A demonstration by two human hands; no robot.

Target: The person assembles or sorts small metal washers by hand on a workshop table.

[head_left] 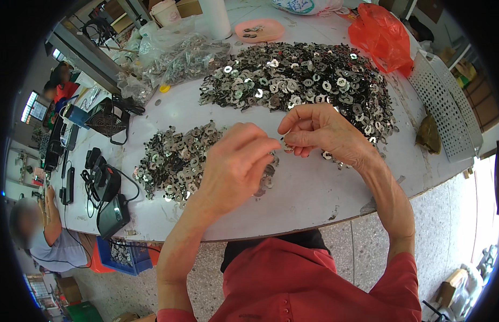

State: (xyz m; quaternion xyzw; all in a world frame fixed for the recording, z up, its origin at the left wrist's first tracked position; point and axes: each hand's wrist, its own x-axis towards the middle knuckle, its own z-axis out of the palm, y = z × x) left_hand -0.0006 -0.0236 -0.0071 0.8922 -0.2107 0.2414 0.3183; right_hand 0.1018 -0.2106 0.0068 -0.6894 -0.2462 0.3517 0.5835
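My two hands meet over the white table (pixel 308 198), between two heaps of small flat metal pieces. The larger heap (pixel 292 80) of round, slotted pieces spreads across the far side, and a smaller heap (pixel 177 155) lies on the left. My right hand (pixel 330 134) is closed in a pinch at the near edge of the larger heap, with a small metal piece (pixel 287 147) at its fingertips. Beside the smaller heap, my left hand (pixel 233 166) is also closed, fingertips together close to the right hand's. Whatever it holds is hidden.
Clear plastic bags (pixel 187 56) of metal parts and a pink tray (pixel 260 30) lie at the back. A red plastic bag (pixel 381 37) and a white perforated basket (pixel 443 102) stand right. Left are a small black fan (pixel 107 118) and black adapters with cables (pixel 104 180). Another person (pixel 51 236) sits far left.
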